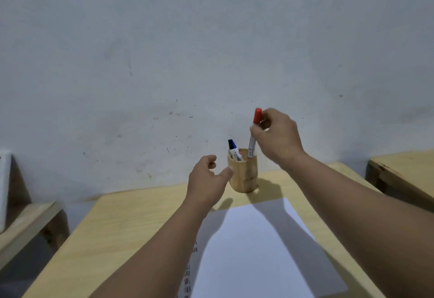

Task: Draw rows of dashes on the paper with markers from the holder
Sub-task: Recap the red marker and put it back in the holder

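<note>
We note both forearms bare to the frame edge; left hand (206, 180) and right hand (278, 136) ungloved, no jewellery.

Two hands: the left hand (206, 180) and the right hand (278, 138). Three markers: one red-capped marker (254, 133), one blue-capped marker (234, 148) and one black-capped marker (230, 147). One wooden holder (244, 178). One sheet of paper (253, 250). One tabletop (117, 232) carrying them, with two more wooden surfaces, one at the left (28, 222) and one at the right (404, 168)
</note>
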{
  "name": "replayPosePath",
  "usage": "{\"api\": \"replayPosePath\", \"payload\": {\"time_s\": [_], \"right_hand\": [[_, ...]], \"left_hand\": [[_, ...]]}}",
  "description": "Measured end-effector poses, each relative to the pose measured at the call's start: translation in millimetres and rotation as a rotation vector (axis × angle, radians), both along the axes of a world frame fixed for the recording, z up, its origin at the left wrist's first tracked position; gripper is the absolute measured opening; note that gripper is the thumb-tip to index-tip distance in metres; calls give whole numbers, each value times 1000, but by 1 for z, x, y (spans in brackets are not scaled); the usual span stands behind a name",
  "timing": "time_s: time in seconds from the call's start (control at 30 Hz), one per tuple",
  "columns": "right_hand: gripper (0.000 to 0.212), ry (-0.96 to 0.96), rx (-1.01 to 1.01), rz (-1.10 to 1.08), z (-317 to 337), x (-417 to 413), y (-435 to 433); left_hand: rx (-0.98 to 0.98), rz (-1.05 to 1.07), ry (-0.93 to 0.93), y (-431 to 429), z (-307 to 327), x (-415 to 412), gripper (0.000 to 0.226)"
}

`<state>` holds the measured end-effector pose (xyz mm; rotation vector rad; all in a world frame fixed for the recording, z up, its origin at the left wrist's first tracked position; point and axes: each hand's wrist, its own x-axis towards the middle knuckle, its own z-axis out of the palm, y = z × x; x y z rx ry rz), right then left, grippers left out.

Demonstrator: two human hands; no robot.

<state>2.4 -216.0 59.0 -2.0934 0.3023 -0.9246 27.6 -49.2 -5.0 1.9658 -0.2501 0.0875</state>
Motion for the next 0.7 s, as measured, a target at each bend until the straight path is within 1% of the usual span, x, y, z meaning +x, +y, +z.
{"api": "replayPosePath", "payload": {"time_s": [0.1,0.23,0.3,0.4,0.5,0.63,0.7], "right_hand": [[17,3,74,27,5,30,-15],[20,35,59,43,-4,60,-24],[20,68,55,60,-12,70,-26],[21,173,20,73,-27,82,-28],[9,261,-18,66,-44,88,-30],[21,395,-23,52,-61,88,-32],[25,423,-11,47,-66,86,-33]], "left_hand": [[110,-7,37,-20,-13,26,80],[93,-58,110,-45,-28,49,100],[105,-58,107,-54,-35,58,99],[103,-45,111,-64,-44,67,87],[76,-61,136,-69,-48,72,82],[63,-97,125,-68,-49,72,81],[53,-118,118,-66,-49,71,81]]}}
